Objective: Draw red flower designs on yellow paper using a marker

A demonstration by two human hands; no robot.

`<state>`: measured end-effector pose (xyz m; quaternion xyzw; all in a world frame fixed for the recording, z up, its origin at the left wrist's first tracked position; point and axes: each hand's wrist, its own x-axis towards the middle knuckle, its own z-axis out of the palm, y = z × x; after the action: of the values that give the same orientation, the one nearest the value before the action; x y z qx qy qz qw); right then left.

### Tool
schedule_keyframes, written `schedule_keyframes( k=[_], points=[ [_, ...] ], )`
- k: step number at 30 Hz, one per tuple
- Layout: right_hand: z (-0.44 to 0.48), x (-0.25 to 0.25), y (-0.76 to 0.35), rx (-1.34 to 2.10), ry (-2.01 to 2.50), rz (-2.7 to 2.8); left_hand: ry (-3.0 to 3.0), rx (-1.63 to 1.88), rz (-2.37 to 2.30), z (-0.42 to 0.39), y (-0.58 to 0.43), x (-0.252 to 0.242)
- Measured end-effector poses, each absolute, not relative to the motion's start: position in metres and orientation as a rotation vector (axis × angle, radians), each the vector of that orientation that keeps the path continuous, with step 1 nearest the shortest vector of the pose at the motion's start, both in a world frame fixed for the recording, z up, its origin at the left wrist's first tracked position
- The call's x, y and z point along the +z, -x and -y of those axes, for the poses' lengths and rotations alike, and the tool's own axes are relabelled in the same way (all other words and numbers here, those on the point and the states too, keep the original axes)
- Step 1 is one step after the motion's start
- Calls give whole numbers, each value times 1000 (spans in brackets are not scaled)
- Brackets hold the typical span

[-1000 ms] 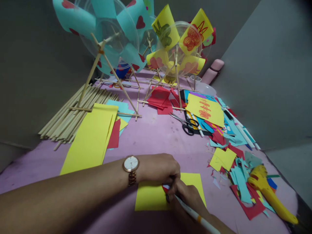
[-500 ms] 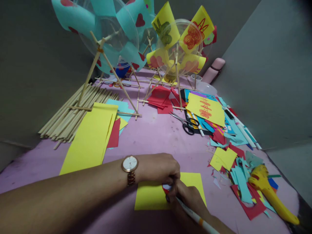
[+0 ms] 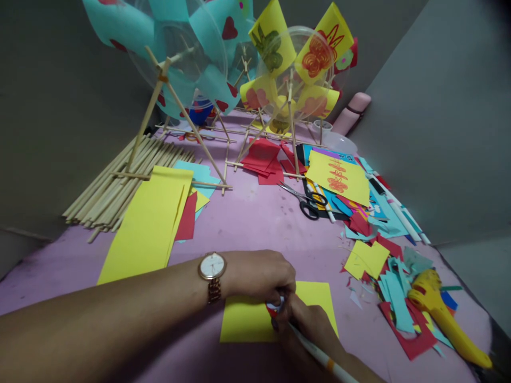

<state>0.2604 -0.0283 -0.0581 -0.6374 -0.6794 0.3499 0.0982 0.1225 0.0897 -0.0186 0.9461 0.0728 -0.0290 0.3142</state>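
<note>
A yellow sheet of paper (image 3: 243, 325) lies flat under both hands at the near middle of the table. My left hand (image 3: 261, 275), with a watch (image 3: 212, 267) on its wrist, rests over the sheet's upper edge with its fingers curled closed. Below those fingertips shows a small white-and-red piece (image 3: 273, 308), mostly covered; what it is I cannot make out. My right hand (image 3: 305, 322) touches the left one and is wrapped round a white marker pen (image 3: 315, 352) with an orange band. The pen slants down to the right, and its tip is hidden by the fingers.
Yellow strips (image 3: 147, 223) and wooden sticks (image 3: 120, 186) lie left. Scissors (image 3: 307, 202) lie ahead, near a patterned yellow card (image 3: 339, 178). Paper scraps (image 3: 397, 303) and a yellow glue gun (image 3: 447, 319) are right. Paper-bladed wheels on stick stands (image 3: 165, 80) rise behind.
The view has shifted very slightly. Both hands keep almost the same place over the yellow sheet, the marker pen still in the right one.
</note>
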Motion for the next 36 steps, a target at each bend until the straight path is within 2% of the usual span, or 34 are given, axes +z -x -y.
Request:
schedule_keyframes(
  k=[10,20,36],
  points=[
    [33,-62,-264,1024,1754,2028,-2474,-50,-189,-90,-122,-20],
    [35,-67,-265,979,1885,1967,-2474,-76,-206,-89,-122,-17],
    [33,-54,-268,961,1693,2009,-2434,-79,-198,-90,-121,-16]
  ],
)
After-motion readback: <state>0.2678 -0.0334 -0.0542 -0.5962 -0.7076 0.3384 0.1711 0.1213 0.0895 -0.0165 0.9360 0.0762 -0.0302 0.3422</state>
